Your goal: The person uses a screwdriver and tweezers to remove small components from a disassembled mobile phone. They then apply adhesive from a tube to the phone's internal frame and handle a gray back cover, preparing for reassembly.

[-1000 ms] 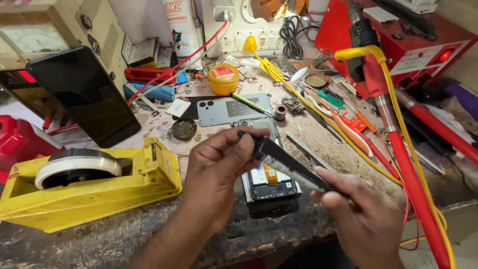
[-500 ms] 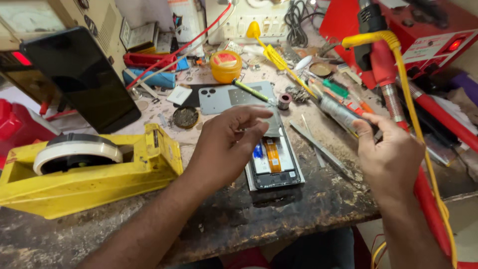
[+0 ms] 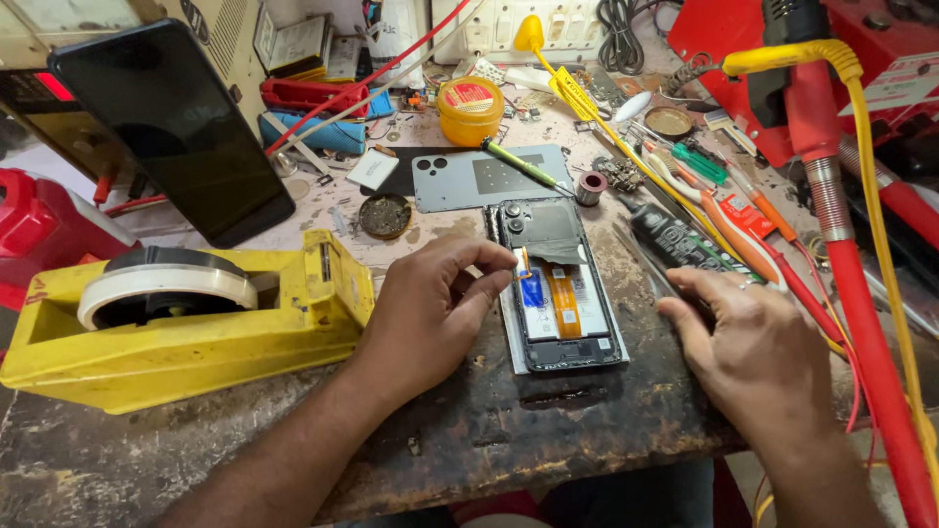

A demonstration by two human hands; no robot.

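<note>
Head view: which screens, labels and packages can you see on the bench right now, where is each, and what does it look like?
Dark phone screen: leaning upright at back left, black, unlit.
Round tub: back centre, yellow-orange with a red lid label.
Yellow tag: on the yellow cable, back centre, dark print.
Opened phone: centre, back removed, blue and orange parts showing; left hand fingers touch it.
Grey back cover: lying flat behind it.
</note>
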